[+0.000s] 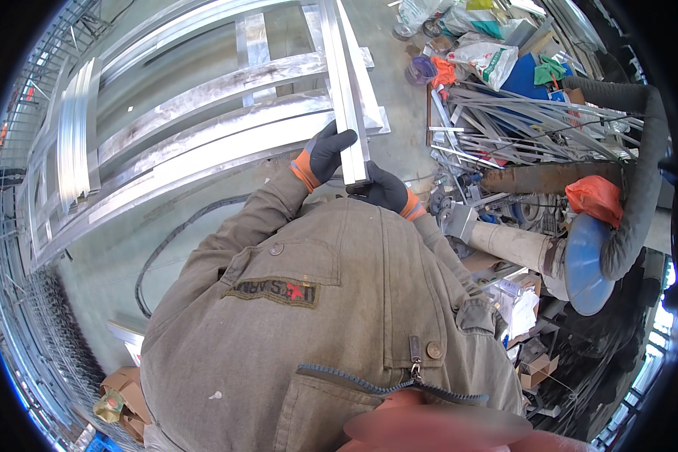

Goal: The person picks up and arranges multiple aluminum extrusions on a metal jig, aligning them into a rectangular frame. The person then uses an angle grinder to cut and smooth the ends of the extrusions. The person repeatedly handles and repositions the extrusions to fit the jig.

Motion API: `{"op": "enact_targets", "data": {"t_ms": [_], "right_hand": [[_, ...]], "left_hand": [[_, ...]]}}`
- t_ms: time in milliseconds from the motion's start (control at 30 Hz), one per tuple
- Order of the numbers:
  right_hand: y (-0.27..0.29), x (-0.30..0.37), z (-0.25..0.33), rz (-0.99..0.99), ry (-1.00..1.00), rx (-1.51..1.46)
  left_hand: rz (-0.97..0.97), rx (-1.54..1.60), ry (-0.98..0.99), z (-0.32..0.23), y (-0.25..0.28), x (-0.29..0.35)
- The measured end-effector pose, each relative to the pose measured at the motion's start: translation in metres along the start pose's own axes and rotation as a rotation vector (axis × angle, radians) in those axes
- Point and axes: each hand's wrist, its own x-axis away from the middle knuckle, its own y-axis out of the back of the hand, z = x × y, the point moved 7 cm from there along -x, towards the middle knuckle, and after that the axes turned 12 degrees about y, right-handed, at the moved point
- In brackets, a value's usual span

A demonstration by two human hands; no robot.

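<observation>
A long, bright metal profile (344,98) runs away from my body, its near end just in front of my jacket. My left hand (330,153), in a dark glove with an orange cuff, is closed round its left side close to that end, thumb on top. At the end itself my right hand (385,190), gloved alike, grips from the right and below; part of its fingers is hidden. Beneath the profile's far part lies a rack of wide metal bars (211,96). A bundle of thin shiny strips (77,132) rests across the rack's left side.
Metal offcuts (520,120) lie heaped at the right, near plastic bags (486,62). A thick grey hose (650,173) bends down to a blue disc (587,264) beside an orange bag (595,200). A black cable (158,252) curves over the floor. Cardboard boxes (132,395) stand lower left.
</observation>
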Motion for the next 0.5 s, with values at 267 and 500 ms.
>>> {"op": "enact_targets", "data": {"t_ms": [267, 500], "right_hand": [[-0.002, -0.007, -0.002, 0.074, 0.033, 0.062], [0.016, -0.019, -0.01, 0.036, -0.026, -0.014]], "left_hand": [[-0.171, -0.18, -0.073, -0.015, 0.002, 0.006], [-0.253, -0.217, -0.061, -0.004, 0.012, 0.011]]}}
